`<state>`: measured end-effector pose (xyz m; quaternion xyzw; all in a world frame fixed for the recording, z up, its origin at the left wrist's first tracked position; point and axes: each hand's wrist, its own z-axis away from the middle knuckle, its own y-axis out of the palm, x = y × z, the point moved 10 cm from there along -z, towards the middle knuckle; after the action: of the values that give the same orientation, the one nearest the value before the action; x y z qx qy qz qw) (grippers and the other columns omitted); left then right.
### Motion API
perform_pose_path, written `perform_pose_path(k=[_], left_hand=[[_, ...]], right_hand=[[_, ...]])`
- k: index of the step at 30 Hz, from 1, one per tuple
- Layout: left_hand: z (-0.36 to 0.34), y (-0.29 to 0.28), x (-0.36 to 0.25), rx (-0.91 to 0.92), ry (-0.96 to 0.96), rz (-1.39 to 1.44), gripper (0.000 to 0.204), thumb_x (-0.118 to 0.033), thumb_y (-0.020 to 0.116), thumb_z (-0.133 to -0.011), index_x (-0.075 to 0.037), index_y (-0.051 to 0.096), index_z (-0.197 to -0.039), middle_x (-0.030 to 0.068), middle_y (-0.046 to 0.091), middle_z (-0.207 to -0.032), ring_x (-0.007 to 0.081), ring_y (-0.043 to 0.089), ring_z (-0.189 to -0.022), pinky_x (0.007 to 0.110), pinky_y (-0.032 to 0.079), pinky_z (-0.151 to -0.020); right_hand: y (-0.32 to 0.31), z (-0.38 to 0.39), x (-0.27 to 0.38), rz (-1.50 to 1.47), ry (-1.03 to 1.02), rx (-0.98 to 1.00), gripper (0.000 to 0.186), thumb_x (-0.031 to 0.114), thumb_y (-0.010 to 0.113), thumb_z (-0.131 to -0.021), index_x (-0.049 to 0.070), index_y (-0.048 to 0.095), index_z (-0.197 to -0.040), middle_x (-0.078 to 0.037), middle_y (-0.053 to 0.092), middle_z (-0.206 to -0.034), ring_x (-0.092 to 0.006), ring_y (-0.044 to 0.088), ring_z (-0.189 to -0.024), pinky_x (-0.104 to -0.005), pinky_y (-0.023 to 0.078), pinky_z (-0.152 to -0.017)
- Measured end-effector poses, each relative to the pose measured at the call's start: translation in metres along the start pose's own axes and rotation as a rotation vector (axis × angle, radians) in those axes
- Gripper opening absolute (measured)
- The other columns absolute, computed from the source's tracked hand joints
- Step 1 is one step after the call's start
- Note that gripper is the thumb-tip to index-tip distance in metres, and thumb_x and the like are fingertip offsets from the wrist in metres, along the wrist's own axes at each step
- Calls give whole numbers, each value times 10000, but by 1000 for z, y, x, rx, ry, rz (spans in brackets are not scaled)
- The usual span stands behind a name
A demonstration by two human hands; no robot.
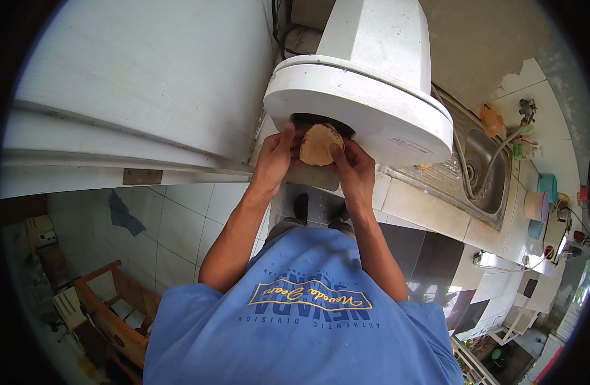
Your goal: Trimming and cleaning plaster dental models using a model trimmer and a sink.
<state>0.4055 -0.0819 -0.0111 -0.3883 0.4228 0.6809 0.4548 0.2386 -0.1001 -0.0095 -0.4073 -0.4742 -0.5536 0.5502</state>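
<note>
A tan, roughly round piece with a rough, uneven edge [321, 145] is held up between my hands; its exact kind cannot be made out. My right hand [356, 168] grips it from the right, thumb pressed on its face and fingers behind. At its left edge is my left hand [277, 154], fingers curled round behind it and partly hidden. Just beyond the piece, a dark opening [337, 123] shows in the white machine [365, 106] with a rounded, overhanging body. Under my hands lies a greyish-brown ledge [313, 176].
A large white cabinet-like surface [141, 70] stands close on the left. To the right, a tiled counter [423, 200] carries a metal sink [484, 170] with a hose [463, 163] and tap [522, 128]. Plastic tubs [537, 205] stand beyond it. A wooden frame [115, 314] is at lower left.
</note>
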Motion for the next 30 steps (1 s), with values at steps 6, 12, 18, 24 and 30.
perform_pose_path(k=[6,12,18,24,30], left_hand=[[7,-2,6,27,-100,68,513,-410,445,-1009,50,584,-1187,133,668,-1062,181,672,-907,303,537,-796],[9,0,7,49,-56,3,324,-255,571,-970,21,611,-1135,73,672,-993,134,663,-875,281,541,-775],[11,-1,9,41,-75,20,305,-284,568,-970,-22,624,-1115,28,667,-973,111,655,-853,261,521,-753],[17,0,4,27,-73,56,339,-294,514,-995,6,618,-1114,60,670,-986,143,670,-860,279,543,-757],[21,0,6,26,-60,87,340,-263,486,-1010,34,607,-1123,90,670,-995,169,679,-875,299,566,-780]], right_hand=[[5,3,0,-17,26,58,393,206,673,-895,-68,602,-1167,-109,689,-952,-129,650,-773,-249,540,-692],[8,7,6,31,-33,118,430,163,692,-868,-55,573,-1219,-133,686,-1016,-161,665,-876,-276,543,-782],[8,8,4,51,-65,133,463,118,690,-846,-61,547,-1249,-143,683,-1052,-186,661,-949,-299,526,-852],[7,8,0,35,-49,142,473,115,687,-850,-64,534,-1260,-143,680,-1061,-187,661,-959,-299,525,-859],[6,12,-2,3,-57,147,466,115,683,-856,-59,532,-1261,-139,681,-1057,-180,660,-952,-300,526,-858]])
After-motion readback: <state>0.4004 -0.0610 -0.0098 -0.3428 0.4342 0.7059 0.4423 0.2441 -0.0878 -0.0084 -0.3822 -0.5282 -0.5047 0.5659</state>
